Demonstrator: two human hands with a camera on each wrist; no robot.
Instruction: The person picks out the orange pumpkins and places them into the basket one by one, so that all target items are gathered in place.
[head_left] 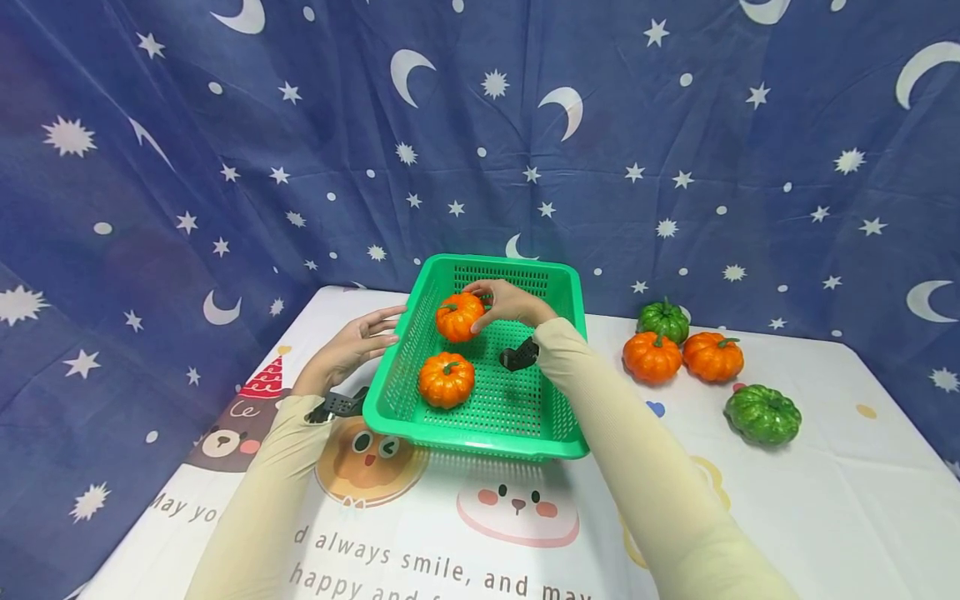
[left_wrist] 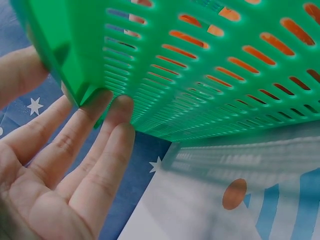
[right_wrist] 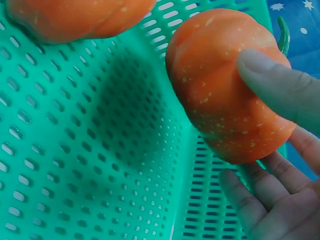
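An orange toy pumpkin (head_left: 459, 317) is pinched between the thumb and fingers of my right hand (head_left: 512, 302), inside the green plastic basket (head_left: 480, 437). In the right wrist view this pumpkin (right_wrist: 225, 85) hangs over the perforated floor, its shadow beside it. A second orange pumpkin (head_left: 446, 381) sits on the basket floor, nearer the front. My left hand (head_left: 352, 343) is at the basket's left side, fingers extended. The left wrist view has those fingertips (left_wrist: 121, 107) against the basket's rim and slotted wall.
Right of the basket, two orange pumpkins (head_left: 652, 357) (head_left: 713, 357) stand in front of a green pumpkin (head_left: 663, 321). Another green pumpkin (head_left: 763, 414) lies closer to the front right. A printed white cloth (head_left: 840, 467) covers the table, and a blue starry curtain (head_left: 480, 192) hangs behind.
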